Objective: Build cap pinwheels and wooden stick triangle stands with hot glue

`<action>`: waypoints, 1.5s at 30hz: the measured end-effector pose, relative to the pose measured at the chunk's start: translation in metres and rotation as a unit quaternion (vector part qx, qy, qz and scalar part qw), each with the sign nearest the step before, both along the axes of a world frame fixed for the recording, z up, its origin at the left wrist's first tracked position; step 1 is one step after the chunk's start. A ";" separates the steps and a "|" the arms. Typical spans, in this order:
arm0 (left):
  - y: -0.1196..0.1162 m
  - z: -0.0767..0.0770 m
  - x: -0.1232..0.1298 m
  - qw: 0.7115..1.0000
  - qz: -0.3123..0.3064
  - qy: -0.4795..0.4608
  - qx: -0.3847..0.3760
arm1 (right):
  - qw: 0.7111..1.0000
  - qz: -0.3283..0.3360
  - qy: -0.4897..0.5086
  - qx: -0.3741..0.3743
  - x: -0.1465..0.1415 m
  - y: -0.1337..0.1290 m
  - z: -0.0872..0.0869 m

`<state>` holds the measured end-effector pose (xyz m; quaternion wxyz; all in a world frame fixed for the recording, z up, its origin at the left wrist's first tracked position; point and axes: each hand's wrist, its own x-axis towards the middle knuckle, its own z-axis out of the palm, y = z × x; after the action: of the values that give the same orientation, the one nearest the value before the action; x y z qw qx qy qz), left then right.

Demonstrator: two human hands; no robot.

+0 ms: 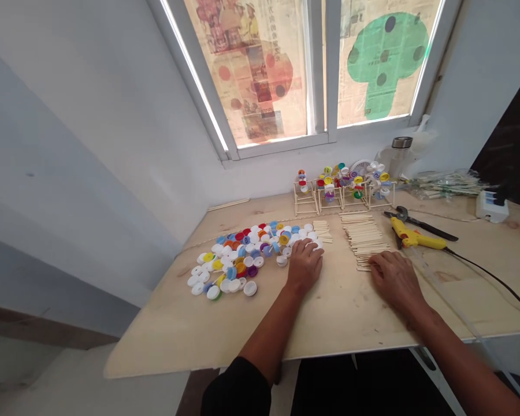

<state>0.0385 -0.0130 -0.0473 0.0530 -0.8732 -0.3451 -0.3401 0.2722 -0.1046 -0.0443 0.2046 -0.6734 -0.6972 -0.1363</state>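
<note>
My left hand (304, 267) rests palm down at the right end of a spread of coloured plastic bottle caps (250, 288). Its fingers are loosely bent and slightly apart, touching or covering the white caps there. On the right, my right hand (395, 280) lies palm down, fingers lightly curved, at the near end of a long row of thin wooden sticks (364, 231). Its fingertips meet the nearest sticks, and none is lifted. A smaller group of short sticks (323, 231) lies just beyond my left hand. What is under both palms is hidden.
Stick frames with cap wheels (342, 193) stand along the back. To the right lie a yellow glue gun (416, 237) with its cord, black-handled pliers (429, 225), a power socket (491, 206) and a plastic bag of sticks (448, 184). A bottle (401, 156) stands by the wall.
</note>
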 end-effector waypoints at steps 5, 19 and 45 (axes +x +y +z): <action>-0.011 0.007 0.011 0.999 -0.021 -0.033 -0.020 | 0.998 0.041 -0.001 -0.039 0.003 0.005 0.009; -0.012 0.012 0.033 0.992 -0.068 -0.008 -0.102 | 0.988 0.125 -0.040 -0.080 -0.009 0.022 0.011; 0.000 0.014 0.026 0.975 -0.012 -0.166 -0.148 | 0.991 0.115 0.013 -0.073 -0.039 0.061 0.031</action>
<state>0.0644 -0.0128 -0.0330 -0.1390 -0.8068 -0.3851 -0.4260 0.2335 -0.0435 -0.0131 0.1782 -0.6038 -0.7752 -0.0525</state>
